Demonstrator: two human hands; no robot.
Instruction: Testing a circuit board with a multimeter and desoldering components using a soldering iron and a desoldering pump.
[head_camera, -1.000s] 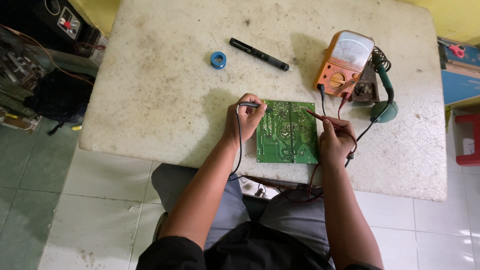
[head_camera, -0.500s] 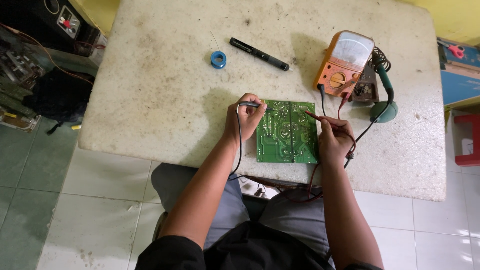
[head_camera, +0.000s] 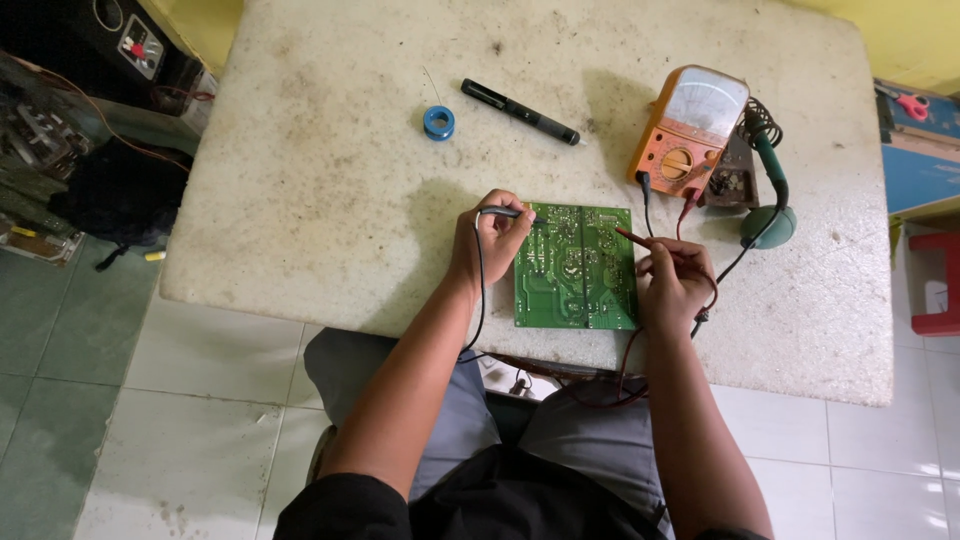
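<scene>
A green circuit board (head_camera: 577, 268) lies solder side up near the front edge of a worn white table (head_camera: 330, 200). My left hand (head_camera: 487, 243) rests at the board's left edge and pinches a black test probe (head_camera: 503, 212), its tip on the board's top left corner. On the board's right side my right hand (head_camera: 674, 281) holds a red test probe (head_camera: 634, 237) angled onto the top right corner. Black and red leads run from both probes to an orange analog multimeter (head_camera: 689, 131) standing behind the board.
A blue solder spool (head_camera: 438, 122) and a black pen-shaped tool (head_camera: 520, 98) lie at the back of the table. A green-handled soldering iron (head_camera: 768, 182) sits in its stand right of the meter. Electronic gear (head_camera: 60, 140) crowds the floor at left; a red stool (head_camera: 938, 280) stands at right.
</scene>
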